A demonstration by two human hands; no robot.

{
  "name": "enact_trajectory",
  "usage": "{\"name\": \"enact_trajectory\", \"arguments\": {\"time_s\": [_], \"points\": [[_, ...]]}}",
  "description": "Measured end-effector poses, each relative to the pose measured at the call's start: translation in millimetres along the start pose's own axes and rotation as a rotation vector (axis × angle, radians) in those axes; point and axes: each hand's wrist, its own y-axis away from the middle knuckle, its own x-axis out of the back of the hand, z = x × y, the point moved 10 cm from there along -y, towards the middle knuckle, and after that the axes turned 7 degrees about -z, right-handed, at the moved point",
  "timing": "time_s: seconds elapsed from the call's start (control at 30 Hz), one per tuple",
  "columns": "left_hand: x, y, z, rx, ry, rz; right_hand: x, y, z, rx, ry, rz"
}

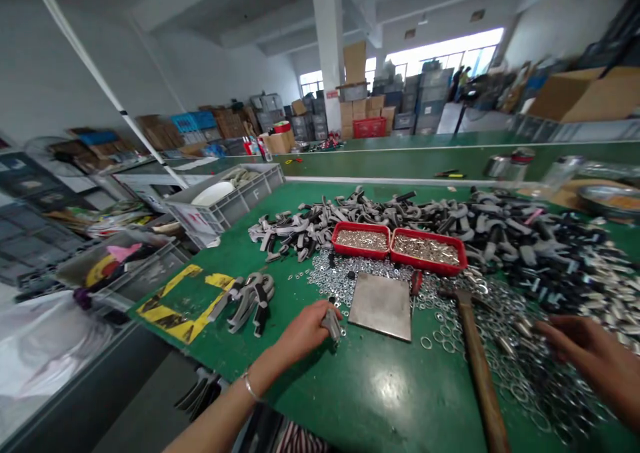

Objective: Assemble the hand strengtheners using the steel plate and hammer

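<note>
My left hand (311, 328) is closed around a grey metal clamp-like part (332, 325), held upright above the green table left of a square steel plate (383, 305). My right hand (593, 353), slightly blurred, is low over loose metal rings (530, 380) at the right. Its fingers look apart, with the tips close to a small silver cylinder (523, 326); whether they touch it is unclear. A wooden-handled hammer (475, 366) lies between the plate and my right hand. Several similar grey clamp-like parts (249, 300) lie left of my left hand.
Two red trays (361, 240) of small metal pieces stand behind the plate. Beyond them spreads a heap of grey and black parts (440, 216). Yellow-black tape (185, 303) marks the left table edge, near a grey crate (235, 200). Glass jars (520, 166) stand at the back right.
</note>
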Motion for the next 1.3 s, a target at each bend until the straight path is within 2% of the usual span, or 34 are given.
{"name": "enact_trajectory", "arguments": {"time_s": [0.03,0.07,0.13,0.2,0.27,0.33,0.4,0.47,0.53,0.6,0.67,0.77,0.87,0.97,1.1,1.3], "points": [[-14.9,1,-12,0.025,-0.171,-0.052,-18,8,-8,-0.123,-0.101,-0.067],[-25.2,2,-21,0.040,-0.303,-0.083,-43,19,-23,-0.177,-0.267,-0.174],[-37.1,1,-35,0.064,-0.465,-0.131,-92,42,-57,-0.204,-0.494,-0.338],[-39.7,-2,-39,0.070,-0.539,-0.155,-138,64,-82,-0.219,-0.669,-0.466],[-35.3,-5,-33,0.054,-0.524,-0.126,-168,78,-95,-0.212,-0.831,-0.490],[-28.0,-3,-20,0.016,-0.380,-0.039,-186,88,-102,-0.206,-0.930,-0.469],[-25.4,4,-6,-0.005,-0.089,0.064,-203,101,-108,-0.224,-0.985,-0.491],[-36.9,11,5,0.010,0.275,0.112,-221,118,-117,-0.270,-1.060,-0.577],[-58.4,16,16,0.043,0.572,0.104,-235,135,-129,-0.319,-1.149,-0.670],[-76.9,18,29,0.063,0.741,0.084,-240,148,-141,-0.309,-1.173,-0.725],[-87.0,19,37,0.085,0.815,0.070,-237,157,-152,-0.243,-1.125,-0.754],[-93.3,22,42,0.129,0.836,0.037,-226,163,-161,-0.136,-1.001,-0.728],[-100.6,27,47,0.143,0.832,-0.037,-217,166,-160,-0.094,-0.907,-0.693],[-113.5,31,52,0.141,0.838,-0.118,-213,171,-157,-0.107,-0.891,-0.699],[-127.4,34,48,0.183,0.878,-0.126,-209,178,-156,-0.139,-0.912,-0.717],[-128.6,35,51,0.165,0.868,-0.109,-206,180,-150,-0.174,-0.927,-0.731]]}}
